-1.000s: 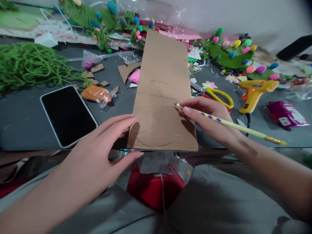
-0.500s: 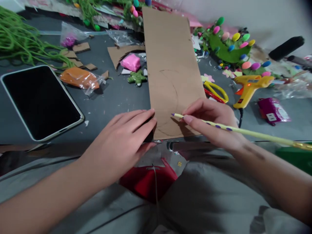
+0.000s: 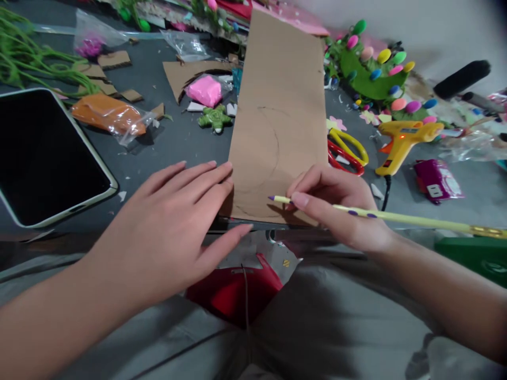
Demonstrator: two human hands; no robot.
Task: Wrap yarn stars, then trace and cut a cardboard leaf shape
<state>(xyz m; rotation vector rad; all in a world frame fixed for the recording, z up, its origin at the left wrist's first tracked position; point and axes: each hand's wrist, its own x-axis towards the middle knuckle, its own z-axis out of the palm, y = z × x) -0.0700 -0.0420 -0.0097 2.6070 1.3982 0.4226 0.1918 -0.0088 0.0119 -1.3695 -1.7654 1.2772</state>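
Note:
A long piece of brown cardboard (image 3: 287, 79) lies on the grey table, reaching down to its front edge. Thin curved pencil lines run over its lower half. My left hand (image 3: 178, 216) rests flat at the cardboard's lower left edge, fingers stretched out and thumb apart. Between the thumb and fingers of my right hand (image 3: 336, 200) is a pale yellow pencil (image 3: 407, 217) with purple spots. Its purple tip points left, just over the lower part of the cardboard; whether it touches cannot be made out.
A tablet (image 3: 51, 158) lies at the left, near an orange packet (image 3: 106, 116) and green yarn (image 3: 39, 58). Right of the cardboard are red and yellow scissors (image 3: 348, 150), a yellow glue gun (image 3: 404, 142) with its light on, and a purple packet (image 3: 438, 179). Behind stands colourful decoration (image 3: 374, 79).
The cardboard has turned slightly clockwise, its lower end shifting left. My left hand has moved left with its thumb spread wider. The pencil tip has moved slightly left and down.

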